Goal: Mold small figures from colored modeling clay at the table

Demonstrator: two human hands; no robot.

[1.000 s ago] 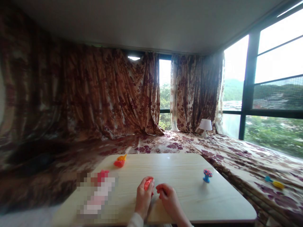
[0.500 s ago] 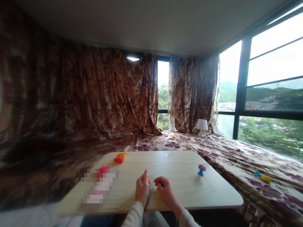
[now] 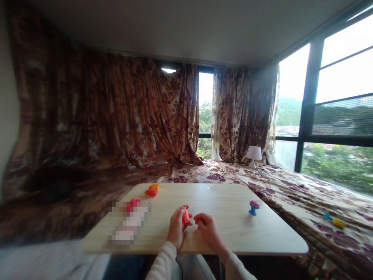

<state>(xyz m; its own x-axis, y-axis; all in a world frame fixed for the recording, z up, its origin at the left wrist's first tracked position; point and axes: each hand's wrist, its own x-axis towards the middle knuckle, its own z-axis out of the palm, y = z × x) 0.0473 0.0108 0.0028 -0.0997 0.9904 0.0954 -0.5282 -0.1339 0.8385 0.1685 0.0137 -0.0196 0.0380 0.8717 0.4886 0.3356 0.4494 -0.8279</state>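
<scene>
My left hand (image 3: pixel 176 227) rests on the light wooden table (image 3: pixel 221 233) near its front edge, fingers curled round a small red piece (image 3: pixel 185 216) that shows between fingers and thumb. My right hand (image 3: pixel 207 228) lies just to its right, fingers bent in a loose pinch close to the red piece; what it holds, if anything, is too small to make out. The two hands nearly touch.
A blue toy with a red spotted top (image 3: pixel 253 207) stands on the right of the table. An orange-red toy (image 3: pixel 152 190) lies at the far left, a red piece (image 3: pixel 133 203) beside a blurred patch. A white lamp (image 3: pixel 253 155) and a blue-yellow toy (image 3: pixel 334 221) lie on the patterned bedding.
The view shifted slightly as my head moved. My hands stayed together near the front edge; the red piece shows more clearly in my left hand now than half a second ago.
</scene>
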